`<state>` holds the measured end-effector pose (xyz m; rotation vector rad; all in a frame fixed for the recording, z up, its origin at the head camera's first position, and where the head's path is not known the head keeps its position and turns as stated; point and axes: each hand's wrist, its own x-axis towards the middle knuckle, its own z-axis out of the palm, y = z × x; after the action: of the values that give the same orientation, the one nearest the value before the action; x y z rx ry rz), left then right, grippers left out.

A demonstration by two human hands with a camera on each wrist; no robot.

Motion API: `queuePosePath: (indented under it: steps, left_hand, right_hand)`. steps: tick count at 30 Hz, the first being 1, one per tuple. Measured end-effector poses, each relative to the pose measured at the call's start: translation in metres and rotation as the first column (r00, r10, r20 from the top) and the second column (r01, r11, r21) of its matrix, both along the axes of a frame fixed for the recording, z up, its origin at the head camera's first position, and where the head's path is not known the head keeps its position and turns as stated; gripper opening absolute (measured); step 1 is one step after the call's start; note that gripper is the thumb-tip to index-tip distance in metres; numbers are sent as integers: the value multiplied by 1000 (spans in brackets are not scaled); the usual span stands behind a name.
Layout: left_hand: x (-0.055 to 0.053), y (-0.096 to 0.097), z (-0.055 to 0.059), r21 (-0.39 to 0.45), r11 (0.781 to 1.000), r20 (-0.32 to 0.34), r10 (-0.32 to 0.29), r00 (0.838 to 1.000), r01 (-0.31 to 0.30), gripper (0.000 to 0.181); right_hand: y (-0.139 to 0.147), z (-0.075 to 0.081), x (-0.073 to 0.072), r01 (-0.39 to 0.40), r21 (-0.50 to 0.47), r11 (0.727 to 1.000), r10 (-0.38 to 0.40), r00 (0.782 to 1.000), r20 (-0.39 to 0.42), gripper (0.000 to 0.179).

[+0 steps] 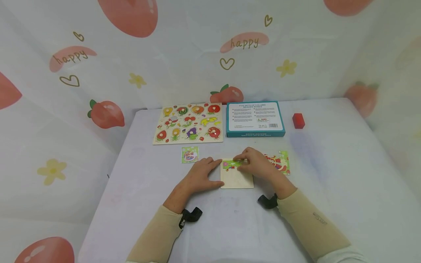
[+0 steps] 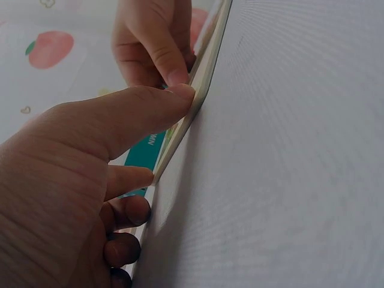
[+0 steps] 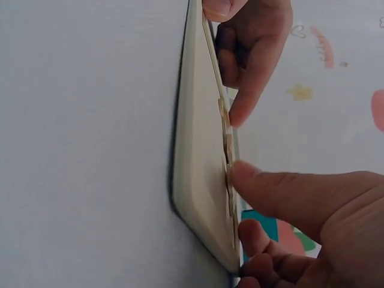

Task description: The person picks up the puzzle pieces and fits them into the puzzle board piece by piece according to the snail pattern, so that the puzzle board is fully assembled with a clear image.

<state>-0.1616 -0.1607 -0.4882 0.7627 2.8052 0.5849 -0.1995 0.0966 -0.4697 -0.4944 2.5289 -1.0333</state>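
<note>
A square wooden puzzle board (image 1: 236, 180) lies on the table, with green jigsaw pieces (image 1: 227, 164) along its far edge. My left hand (image 1: 200, 175) rests at the board's left side; in the left wrist view its thumb (image 2: 162, 105) and index finger touch the edge, apart from each other. With thumb and index finger, my right hand (image 1: 256, 164) pinches a green puzzle piece (image 1: 235, 164) at the far edge of the board. In the right wrist view the right thumb (image 3: 258, 183) lies against the thin pieces, and the held piece is mostly hidden.
Beside the right hand lie more joined puzzle pieces (image 1: 283, 162), partly covered by it. A small picture card (image 1: 190, 155) is left of the board. Behind stand a fruit peg puzzle (image 1: 187, 124), a teal-edged box (image 1: 254, 118) and a red block (image 1: 298, 121).
</note>
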Motion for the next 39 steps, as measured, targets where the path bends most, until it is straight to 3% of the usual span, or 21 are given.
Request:
queuePosePath:
  steps: [4, 9, 17, 25, 39]
  left_hand:
    - [0, 0, -1, 3, 1000, 3, -1, 1000, 1, 82]
    - [0, 0, 0, 6, 1000, -13, -9, 1000, 9, 81]
    - [1, -1, 3, 16, 1000, -2, -2, 1000, 2, 82]
    - [1, 0, 3, 12, 1000, -5, -10, 1000, 10, 81]
    - [1, 1, 3, -6, 1000, 25, 12, 1000, -12, 81]
  right_hand:
    - [-1, -1, 1, -17, 43, 999, 20, 998, -54, 28]
    - [-1, 1, 3, -88, 127, 988, 105, 985, -137, 29]
    - [1, 5, 2, -136, 178, 975, 165, 973, -163, 35]
    - [10, 25, 5, -115, 131, 985, 136, 977, -161, 37]
    - [31, 70, 19, -39, 62, 997, 53, 969, -243, 40]
